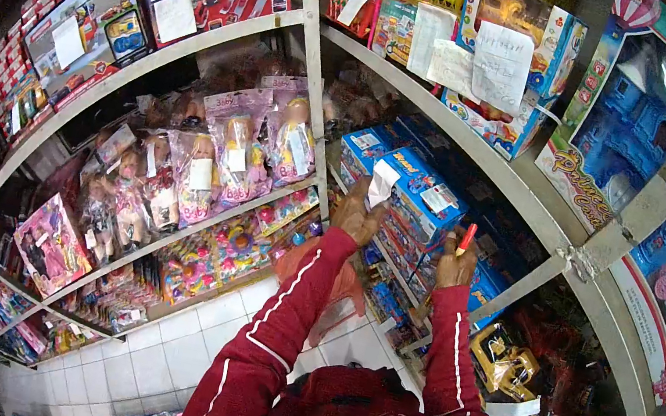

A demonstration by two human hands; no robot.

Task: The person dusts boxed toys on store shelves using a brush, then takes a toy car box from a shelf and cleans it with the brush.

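My left hand is at the front of a stacked blue toy box, its fingers closed on a white paper slip that lies against the box's edge. In my right hand is a red pen, pointing upward beside the box's right end. Another blue box stands to the left of it, with a small white label on top. Whether the slip is stuck to the box I cannot tell.
Metal shelf bars cross at the right. Bagged dolls fill the shelf at the left. Toy boxes with paper notes stand above. A yellow toy excavator sits low at the right, and white floor tiles lie below.
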